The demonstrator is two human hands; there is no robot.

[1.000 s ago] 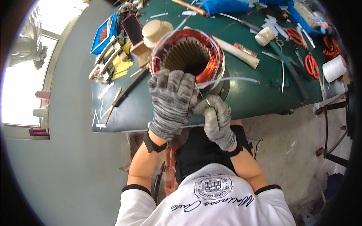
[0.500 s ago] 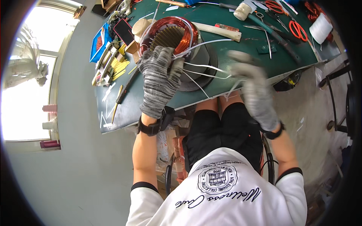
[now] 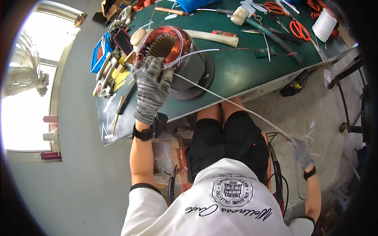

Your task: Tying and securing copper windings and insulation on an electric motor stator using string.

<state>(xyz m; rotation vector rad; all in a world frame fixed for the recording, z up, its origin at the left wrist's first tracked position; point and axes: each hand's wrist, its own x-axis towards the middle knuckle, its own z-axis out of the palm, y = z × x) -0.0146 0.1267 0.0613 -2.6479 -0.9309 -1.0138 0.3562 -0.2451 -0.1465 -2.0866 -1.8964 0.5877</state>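
A motor stator [image 3: 179,47] with red copper windings stands tilted on a round dark grey base [image 3: 210,76] on the bench. My left hand [image 3: 149,92], in a grey striped knit glove, grips the stator's near rim, fingers curled over the edge. From the windings a white lacing cord [image 3: 240,105] runs taut down to the right. Its far end is in my closed right hand [image 3: 302,154], also gloved, out beyond the bench edge; loose cord loops beside it. A white sleeve [image 3: 201,52] with a thin copper wire sticks out rightward from the windings.
On the green bench [image 3: 236,65] lie a mallet [image 3: 240,16], red-handled scissors [image 3: 299,30], a pale wooden strip [image 3: 212,38] and a screwdriver [image 3: 125,103]. A white thread spool [image 3: 324,25] stands at the right. A blue bin [image 3: 96,59] and yellow strips [image 3: 119,78] are at the left.
My right hand has swung from near the stator out to the lower right, drawing the cord into a long straight line. My left hand stays on the stator.
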